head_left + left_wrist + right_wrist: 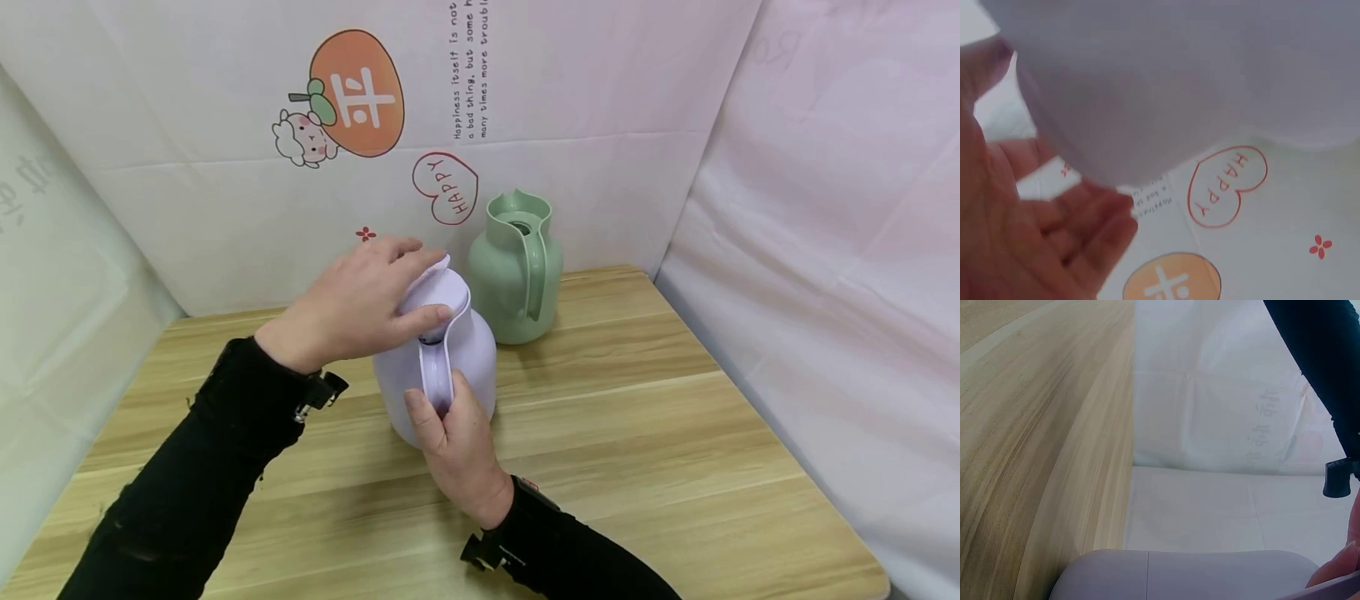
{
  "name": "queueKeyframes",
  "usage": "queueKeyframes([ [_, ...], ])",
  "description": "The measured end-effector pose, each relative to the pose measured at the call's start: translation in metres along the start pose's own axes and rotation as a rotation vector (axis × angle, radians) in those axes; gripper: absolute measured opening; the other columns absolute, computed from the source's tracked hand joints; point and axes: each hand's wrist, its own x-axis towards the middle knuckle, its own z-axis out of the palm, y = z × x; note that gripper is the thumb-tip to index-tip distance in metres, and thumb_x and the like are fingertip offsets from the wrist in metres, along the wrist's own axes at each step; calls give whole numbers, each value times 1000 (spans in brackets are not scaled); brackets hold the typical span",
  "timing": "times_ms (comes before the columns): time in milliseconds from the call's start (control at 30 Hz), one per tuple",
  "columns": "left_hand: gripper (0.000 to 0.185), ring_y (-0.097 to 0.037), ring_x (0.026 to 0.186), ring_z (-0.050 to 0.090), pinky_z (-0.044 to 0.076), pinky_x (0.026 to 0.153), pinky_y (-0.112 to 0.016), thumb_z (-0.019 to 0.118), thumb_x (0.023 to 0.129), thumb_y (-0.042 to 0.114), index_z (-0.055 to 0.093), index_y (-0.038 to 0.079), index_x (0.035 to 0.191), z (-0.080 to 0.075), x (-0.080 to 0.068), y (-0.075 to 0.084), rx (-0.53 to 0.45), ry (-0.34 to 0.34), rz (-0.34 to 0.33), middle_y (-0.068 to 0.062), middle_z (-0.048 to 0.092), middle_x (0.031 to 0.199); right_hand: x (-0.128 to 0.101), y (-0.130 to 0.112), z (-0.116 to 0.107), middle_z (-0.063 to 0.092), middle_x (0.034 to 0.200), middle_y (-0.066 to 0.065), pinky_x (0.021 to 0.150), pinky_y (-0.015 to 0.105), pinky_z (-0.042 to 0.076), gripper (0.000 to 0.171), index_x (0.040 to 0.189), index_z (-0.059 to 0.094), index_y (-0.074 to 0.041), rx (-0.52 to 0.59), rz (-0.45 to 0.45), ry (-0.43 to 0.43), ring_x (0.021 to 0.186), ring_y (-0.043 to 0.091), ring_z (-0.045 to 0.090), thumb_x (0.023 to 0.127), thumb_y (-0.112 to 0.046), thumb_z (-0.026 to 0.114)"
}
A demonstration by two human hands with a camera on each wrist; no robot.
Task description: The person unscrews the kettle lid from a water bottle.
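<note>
A lavender thermos jug stands upright on the wooden table in the head view. My left hand reaches over its top and holds the round lid between thumb and fingers. A small dark gap shows under the lid's near edge. My right hand grips the jug's handle from the near side, thumb along it. The left wrist view shows a blurred pale surface of the jug beside bent fingers. In the right wrist view the jug's body fills the bottom edge.
A green thermos jug stands behind and to the right, its neck uncovered and its handle facing me. The wooden table extends to the right. Behind it hangs a white printed cloth; more white cloth lines the right side.
</note>
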Motion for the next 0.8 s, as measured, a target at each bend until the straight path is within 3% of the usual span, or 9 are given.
queueKeyframes([
  [133, 63, -38, 145, 47, 40, 116, -57, 68, 96, 37, 55, 12, 152, -9, 1, -7, -98, -73, 93, -20, 50, 155, 0, 0, 0, 58, 93, 7, 71, 29, 52, 24, 113, 55, 3, -14, 10, 5, 84, 15, 59, 105, -19, 60],
  [300, 56, -29, 139, 54, 48, 108, -48, 63, 92, 23, 61, 14, 147, -15, 2, -11, -158, -138, 144, -12, 55, 154, -1, -2, 0, 53, 85, 4, 66, 28, 49, 20, 110, 55, 2, -29, 28, 16, 78, 14, 55, 103, -15, 62],
  [500, 53, -17, 127, 61, 51, 92, -35, 59, 91, 20, 65, 20, 143, -16, 1, -9, -133, -187, 115, -2, 54, 156, -1, -3, 0, 56, 88, 5, 67, 28, 49, 19, 112, 56, 1, -28, 25, 17, 80, 14, 56, 103, -15, 63],
  [800, 49, -23, 140, 55, 51, 103, -42, 62, 96, 29, 65, 21, 144, -15, 0, -7, -93, -171, 95, -4, 56, 154, -1, -2, 0, 57, 89, 5, 67, 29, 50, 23, 112, 56, 2, -23, 10, 17, 81, 14, 57, 105, -19, 61],
])
